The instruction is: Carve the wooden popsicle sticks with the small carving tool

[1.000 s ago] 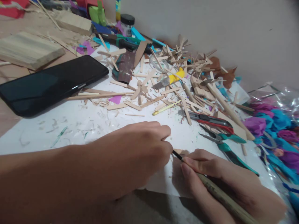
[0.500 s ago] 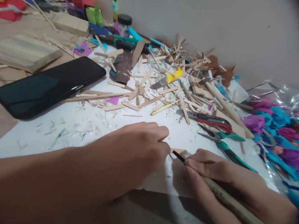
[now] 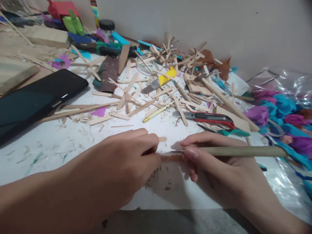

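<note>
My left hand (image 3: 136,159) is closed and pressed down on the white sheet, its thumb and forefinger on a thin brown wooden stick (image 3: 172,158). Just beyond its knuckles, the rounded end of a pale craft stick (image 3: 162,139) pokes out; I cannot tell whether the hand touches that one. My right hand (image 3: 214,169) grips a wooden-handled carving tool (image 3: 243,151) between thumb and fingers. Its thin dark blade points left along the brown stick, close to my left thumb. The stick's left part is hidden beneath the left hand.
A black phone (image 3: 41,100) lies at the left. Behind the hands are scattered craft sticks, a red and black box cutter (image 3: 207,119), partly hidden green-handled pliers (image 3: 235,132) and a yellow-handled blade (image 3: 159,80). Crumpled coloured paper (image 3: 280,107) fills the right.
The carving tool has swung from slanting to nearly level, its blade now pointing left. My right hand has risen and now covers much of the pliers. The view has shifted slightly right.
</note>
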Tool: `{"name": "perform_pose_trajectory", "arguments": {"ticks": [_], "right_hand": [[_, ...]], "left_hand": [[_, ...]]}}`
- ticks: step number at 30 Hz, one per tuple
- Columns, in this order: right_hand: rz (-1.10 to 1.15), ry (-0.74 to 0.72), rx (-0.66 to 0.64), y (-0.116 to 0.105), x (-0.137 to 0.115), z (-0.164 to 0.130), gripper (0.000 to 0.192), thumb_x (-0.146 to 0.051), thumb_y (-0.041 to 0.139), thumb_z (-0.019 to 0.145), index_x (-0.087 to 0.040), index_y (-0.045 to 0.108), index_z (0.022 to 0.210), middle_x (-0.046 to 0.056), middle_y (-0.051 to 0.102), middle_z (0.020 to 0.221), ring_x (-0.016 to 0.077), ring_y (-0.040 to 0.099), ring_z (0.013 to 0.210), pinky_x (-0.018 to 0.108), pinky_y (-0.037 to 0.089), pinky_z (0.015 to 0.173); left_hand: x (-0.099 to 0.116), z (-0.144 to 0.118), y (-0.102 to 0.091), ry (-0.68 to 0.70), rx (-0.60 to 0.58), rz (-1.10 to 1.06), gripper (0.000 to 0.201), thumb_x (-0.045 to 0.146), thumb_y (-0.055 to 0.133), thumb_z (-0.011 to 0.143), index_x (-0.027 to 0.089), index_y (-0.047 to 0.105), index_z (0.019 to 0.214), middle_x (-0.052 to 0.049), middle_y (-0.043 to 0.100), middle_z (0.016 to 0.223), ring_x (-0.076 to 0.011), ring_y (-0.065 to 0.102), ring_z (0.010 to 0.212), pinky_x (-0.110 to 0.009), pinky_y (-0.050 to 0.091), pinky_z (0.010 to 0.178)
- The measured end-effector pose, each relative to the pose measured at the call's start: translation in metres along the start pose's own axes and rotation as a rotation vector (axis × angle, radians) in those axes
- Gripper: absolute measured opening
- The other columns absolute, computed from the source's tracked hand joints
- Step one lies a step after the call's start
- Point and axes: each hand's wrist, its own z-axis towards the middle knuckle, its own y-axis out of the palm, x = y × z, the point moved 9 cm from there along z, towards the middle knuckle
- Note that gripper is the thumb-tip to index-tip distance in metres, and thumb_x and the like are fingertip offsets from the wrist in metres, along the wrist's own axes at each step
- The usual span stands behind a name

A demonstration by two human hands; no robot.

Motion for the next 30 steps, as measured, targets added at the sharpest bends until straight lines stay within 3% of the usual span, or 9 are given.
{"name": "perform_pose_trajectory", "arguments": {"ticks": [7, 11, 17, 21, 24, 30], "right_hand": [[-0.162, 0.096, 0.074, 0.002, -0.003, -0.005, 0.029, -0.041, 0.086, 0.087, -0.023, 0.08, 0.066, 0.002, 0.07, 0.052, 0.0138, 0.064, 0.046, 0.019, 0.045, 0.041], [-0.175, 0.108, 0.066, 0.005, -0.004, -0.006, 0.031, -0.047, 0.088, 0.086, -0.023, 0.08, 0.067, 0.004, 0.071, 0.053, 0.0172, 0.066, 0.049, 0.022, 0.043, 0.039], [-0.233, 0.105, 0.062, 0.005, -0.006, -0.005, 0.032, -0.048, 0.087, 0.088, -0.024, 0.081, 0.068, 0.004, 0.071, 0.054, 0.0129, 0.055, 0.042, 0.02, 0.026, 0.031], [-0.286, 0.063, 0.049, 0.005, -0.008, -0.003, 0.032, -0.048, 0.086, 0.089, -0.027, 0.08, 0.066, 0.003, 0.071, 0.055, 0.0155, 0.062, 0.046, 0.021, 0.037, 0.034], [-0.359, 0.019, 0.005, 0.007, -0.011, -0.002, 0.029, -0.046, 0.084, 0.092, -0.028, 0.082, 0.07, 0.002, 0.075, 0.06, 0.0146, 0.064, 0.048, 0.02, 0.046, 0.04], [-0.403, -0.077, 0.017, 0.007, -0.02, -0.004, 0.032, -0.039, 0.082, 0.094, -0.027, 0.078, 0.065, 0.001, 0.075, 0.058, 0.0156, 0.065, 0.046, 0.023, 0.045, 0.04]], "left_hand": [[-0.006, 0.0, 0.003, -0.045, -0.035, -0.021, 0.035, 0.003, 0.044, 0.102, 0.017, 0.073, 0.087, -0.003, 0.065, 0.089, -0.0185, 0.054, 0.077, -0.035, 0.038, 0.067], [-0.003, 0.003, 0.0, -0.004, -0.051, 0.001, 0.041, 0.003, 0.041, 0.103, 0.018, 0.073, 0.084, -0.003, 0.064, 0.084, -0.0181, 0.054, 0.076, -0.035, 0.038, 0.066], [-0.004, 0.002, 0.0, -0.04, -0.046, 0.015, 0.038, 0.004, 0.043, 0.102, 0.019, 0.073, 0.085, -0.002, 0.066, 0.087, -0.0164, 0.055, 0.075, -0.033, 0.038, 0.064], [-0.004, 0.001, 0.003, -0.049, -0.05, 0.014, 0.03, 0.007, 0.05, 0.102, 0.018, 0.072, 0.086, -0.003, 0.065, 0.088, -0.0169, 0.056, 0.077, -0.032, 0.038, 0.065], [-0.004, 0.001, 0.002, -0.057, -0.046, 0.001, 0.036, 0.006, 0.046, 0.105, 0.017, 0.071, 0.081, -0.002, 0.063, 0.085, -0.0157, 0.055, 0.074, -0.03, 0.037, 0.063], [-0.004, 0.001, -0.001, -0.074, -0.019, 0.0, 0.04, 0.003, 0.039, 0.103, 0.019, 0.074, 0.091, 0.0, 0.066, 0.085, -0.0151, 0.055, 0.073, -0.029, 0.037, 0.063]]}}
